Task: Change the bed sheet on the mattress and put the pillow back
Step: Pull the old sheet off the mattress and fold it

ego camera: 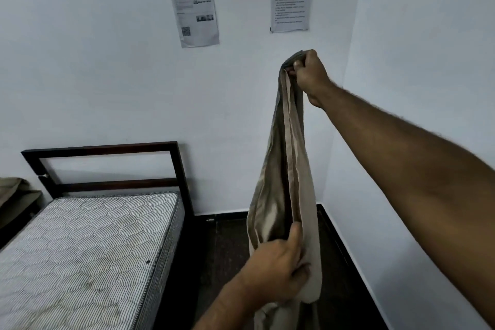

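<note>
A beige bed sheet [286,177] hangs in a long bunched fold in front of the wall corner, to the right of the bed. My right hand [310,75] grips its top end, raised high with the arm stretched out. Lower down, my left hand [278,262] holds the hanging cloth, thumb pressed into the folds. The bare mattress [80,249], quilted with grey stripes, lies on the dark bed frame at the lower left. No pillow shows.
The dark wooden headboard [107,150] stands against the back wall. Two printed papers [194,12] are taped to the wall. Olive cloth [13,193] lies on something at the far left edge. Dark floor [227,249] runs between bed and right wall.
</note>
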Available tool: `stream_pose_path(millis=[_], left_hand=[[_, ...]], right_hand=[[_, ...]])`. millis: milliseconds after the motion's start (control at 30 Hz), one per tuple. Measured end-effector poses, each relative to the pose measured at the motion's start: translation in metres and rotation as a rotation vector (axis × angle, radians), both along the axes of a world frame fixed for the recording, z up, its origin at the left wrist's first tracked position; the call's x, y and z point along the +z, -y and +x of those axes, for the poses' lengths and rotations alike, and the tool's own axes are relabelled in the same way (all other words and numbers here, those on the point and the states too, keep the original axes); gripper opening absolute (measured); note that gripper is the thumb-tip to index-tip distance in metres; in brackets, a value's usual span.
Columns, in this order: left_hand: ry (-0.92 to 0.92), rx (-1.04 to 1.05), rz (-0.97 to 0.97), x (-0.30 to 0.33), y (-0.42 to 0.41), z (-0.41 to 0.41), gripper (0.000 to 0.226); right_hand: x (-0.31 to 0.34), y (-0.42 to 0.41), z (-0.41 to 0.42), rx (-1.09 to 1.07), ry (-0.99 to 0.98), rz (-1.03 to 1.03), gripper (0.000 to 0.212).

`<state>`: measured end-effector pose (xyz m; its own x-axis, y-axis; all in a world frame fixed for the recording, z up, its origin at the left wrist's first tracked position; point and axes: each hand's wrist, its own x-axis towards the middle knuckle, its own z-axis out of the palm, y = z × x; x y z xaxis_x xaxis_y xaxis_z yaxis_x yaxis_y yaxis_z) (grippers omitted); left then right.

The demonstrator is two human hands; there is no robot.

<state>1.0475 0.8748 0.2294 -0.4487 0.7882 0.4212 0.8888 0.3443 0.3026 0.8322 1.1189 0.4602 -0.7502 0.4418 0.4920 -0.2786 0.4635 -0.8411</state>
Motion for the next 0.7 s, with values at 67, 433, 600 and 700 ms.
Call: stream_pose_path(millis=[67, 433, 600, 700], left_hand=[[-0.1, 0.034, -0.022, 0.001, 0.004, -0.001, 0.071], [-0.19, 0.531, -0.181, -0.008, 0.073, -0.046, 0.06], [-0.267, 0.431, -0.48, -0.008, 0.113, -0.081, 0.032], [-0.407, 0.244, -0.73, -0.004, 0.108, -0.08, 0.031]], right_hand=[[0.001, -0.008, 0.001, -0.078, -0.03, 0.064, 0.014], [-0.002, -0.032, 0.004, -0.378, -0.059, -0.091, 0.018], [-0.023, -0.033, -0.001, -0.373, 0.008, -0.072, 0.019], [-0.035, -0.027, -0.004, -0.326, 0.044, -0.096, 0.016]])
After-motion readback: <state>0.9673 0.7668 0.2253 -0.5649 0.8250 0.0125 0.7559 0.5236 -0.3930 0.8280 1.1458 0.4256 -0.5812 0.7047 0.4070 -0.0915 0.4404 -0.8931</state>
